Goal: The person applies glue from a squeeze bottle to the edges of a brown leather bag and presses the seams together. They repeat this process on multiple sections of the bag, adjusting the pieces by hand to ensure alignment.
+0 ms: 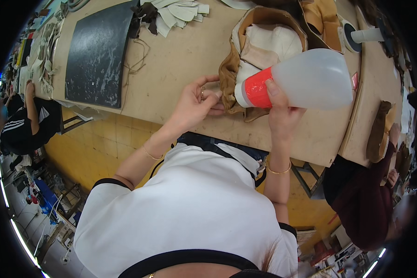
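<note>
While the right hand (282, 111) grips a red-banded bottle (315, 78), the left hand (194, 104) pinches brown leather (229, 76).
Over the counter (171, 55), the bottle's long axis slants leftward, white cap (240, 96) beside the leather, between both hands.

Red-banded bottle (312, 79) in right grip (283, 111)

Table (171, 55) contents, by count:
- Hands: two, left hand (197, 104) and right hand (283, 111), at the near edge.
- Bracelets (279, 172): two, one per wrist.
- Bottle (315, 76): one, near edge.
- Brown leather items (229, 76): at least two; overlap prevents an exact count.
- Black board (99, 55): one, left part.
- Pale strips (180, 14): one pile, toward the far edge; pieces not countable.
- Spool (367, 36): one, right edge.
</note>
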`<state>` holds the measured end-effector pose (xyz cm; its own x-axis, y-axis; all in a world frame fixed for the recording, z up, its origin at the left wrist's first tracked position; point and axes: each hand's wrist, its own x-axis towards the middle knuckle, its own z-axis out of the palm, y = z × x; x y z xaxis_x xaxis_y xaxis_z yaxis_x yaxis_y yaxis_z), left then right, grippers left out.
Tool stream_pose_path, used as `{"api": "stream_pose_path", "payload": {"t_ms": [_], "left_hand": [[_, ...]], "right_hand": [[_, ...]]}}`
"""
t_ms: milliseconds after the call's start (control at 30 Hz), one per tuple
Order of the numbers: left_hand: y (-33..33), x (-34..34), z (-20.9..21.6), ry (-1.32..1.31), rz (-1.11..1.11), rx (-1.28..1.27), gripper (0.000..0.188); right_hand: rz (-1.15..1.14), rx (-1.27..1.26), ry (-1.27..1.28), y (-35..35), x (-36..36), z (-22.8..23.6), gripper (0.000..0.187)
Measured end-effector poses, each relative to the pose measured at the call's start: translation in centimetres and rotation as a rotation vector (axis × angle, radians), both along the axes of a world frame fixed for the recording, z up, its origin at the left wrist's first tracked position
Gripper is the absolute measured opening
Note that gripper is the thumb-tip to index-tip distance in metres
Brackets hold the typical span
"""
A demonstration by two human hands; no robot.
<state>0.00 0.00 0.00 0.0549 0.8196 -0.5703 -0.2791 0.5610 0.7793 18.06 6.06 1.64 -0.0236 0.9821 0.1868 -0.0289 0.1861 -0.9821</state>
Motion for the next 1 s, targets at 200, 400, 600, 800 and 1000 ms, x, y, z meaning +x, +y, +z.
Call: {"api": "stream_pose_path", "payload": {"t_ms": [200, 400, 600, 800, 1000], "left_hand": [[0.1, 0.4, 0.1, 0.041, 0.025, 0.003, 0.042], [0.0, 0.7, 0.0, 0.010, 0.039, -0.005, 0.040], [-0.1, 0.5, 0.0, 0.025, 0.026, 0.014, 0.041], [-0.1, 0.4, -0.3, 0.024, 0.030, 0.039, 0.044], [-0.4, 0.3, -0.3, 0.068, -0.067, 0.002, 0.049]], "right_hand": [[0.018, -0.004, 0.008, -1.1, -0.6, -0.5, 0.029], [0.105, -0.046, -0.101, -1.5, 0.9, 0.1, 0.029], [0.044, 0.005, -0.047, -0.9, 0.6, -0.2, 0.028], [0.149, -0.075, -0.089, -1.2, 0.5, 0.1, 0.030], [-0.121, -0.105, 0.081, 0.1, 0.0, 0.4, 0.030]]}}
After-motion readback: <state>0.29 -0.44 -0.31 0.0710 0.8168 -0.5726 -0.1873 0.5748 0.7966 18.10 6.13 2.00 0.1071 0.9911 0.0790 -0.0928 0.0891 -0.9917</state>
